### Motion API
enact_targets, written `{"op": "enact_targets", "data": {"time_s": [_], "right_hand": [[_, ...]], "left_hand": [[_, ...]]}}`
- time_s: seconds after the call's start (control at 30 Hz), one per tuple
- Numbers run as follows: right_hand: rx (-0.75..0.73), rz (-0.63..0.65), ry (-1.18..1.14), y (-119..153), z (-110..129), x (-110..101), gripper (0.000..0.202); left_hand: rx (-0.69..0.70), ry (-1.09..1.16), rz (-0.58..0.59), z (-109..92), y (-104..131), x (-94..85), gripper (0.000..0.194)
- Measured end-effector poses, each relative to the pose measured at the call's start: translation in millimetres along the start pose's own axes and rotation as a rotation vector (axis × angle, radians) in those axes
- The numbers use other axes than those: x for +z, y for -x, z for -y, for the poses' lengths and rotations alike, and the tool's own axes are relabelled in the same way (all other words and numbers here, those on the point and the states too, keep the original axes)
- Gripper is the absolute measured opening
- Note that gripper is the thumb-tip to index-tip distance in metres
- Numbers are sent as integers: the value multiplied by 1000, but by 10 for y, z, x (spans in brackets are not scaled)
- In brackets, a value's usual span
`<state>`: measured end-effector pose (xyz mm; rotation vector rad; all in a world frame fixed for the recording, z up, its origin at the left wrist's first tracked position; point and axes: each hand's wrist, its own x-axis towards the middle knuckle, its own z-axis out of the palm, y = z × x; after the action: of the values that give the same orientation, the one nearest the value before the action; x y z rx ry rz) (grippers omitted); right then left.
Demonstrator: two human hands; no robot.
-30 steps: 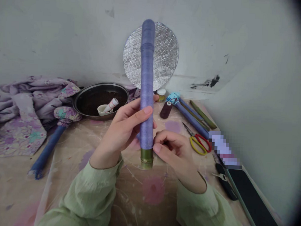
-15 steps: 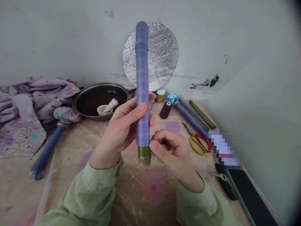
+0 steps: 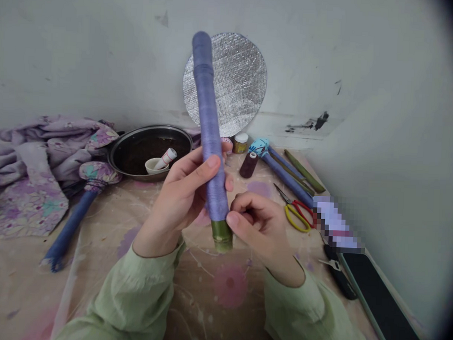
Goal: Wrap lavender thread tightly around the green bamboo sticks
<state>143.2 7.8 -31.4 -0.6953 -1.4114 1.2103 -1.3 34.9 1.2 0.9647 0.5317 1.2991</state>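
Observation:
A bamboo stick (image 3: 209, 115) wound closely with purple thread stands tilted in front of me, its top leaning left. Bare green bamboo (image 3: 221, 234) shows at its lower end. My left hand (image 3: 184, 198) is closed around the wound part, thumb across the front. At the lower edge of the winding, my right hand (image 3: 259, 228) is closed in a pinch, thumb and forefinger touching the stick's right side. Whatever lies between those fingertips is too small to make out. Behind the stick, a round silvery foil mat (image 3: 239, 81) leans against the wall.
Left are floral cloth (image 3: 28, 198), a cloth-headed stick (image 3: 70, 229) and a dark pan (image 3: 124, 171) holding a white cup (image 3: 152, 166). Right are a dark thread spool (image 3: 248, 167), a jar (image 3: 241, 143), scissors (image 3: 299, 217), wrapped sticks (image 3: 286, 174), a black-handled cutter (image 3: 341, 278) and a phone (image 3: 385, 304).
The stick's top has tipped to the left and its lower end has swung slightly right. Both hands keep their hold, nearly in place.

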Motion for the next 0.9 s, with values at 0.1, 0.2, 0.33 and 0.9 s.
{"op": "enact_targets", "data": {"time_s": [0.1,0.2,0.33,0.9], "right_hand": [[7,-6,-11,0,6,1,25],[12,-34,15,-4,6,-1,25],[-2,-72,40,-19,0,-4,28],[58,38,-156,53,-57,-46,22]], "left_hand": [[-13,-22,-6,6,-1,-4,24],[18,-36,-16,29,-4,-4,22],[37,-26,-9,63,-3,3,22],[-15,114,1,-29,-6,25,22]]}}
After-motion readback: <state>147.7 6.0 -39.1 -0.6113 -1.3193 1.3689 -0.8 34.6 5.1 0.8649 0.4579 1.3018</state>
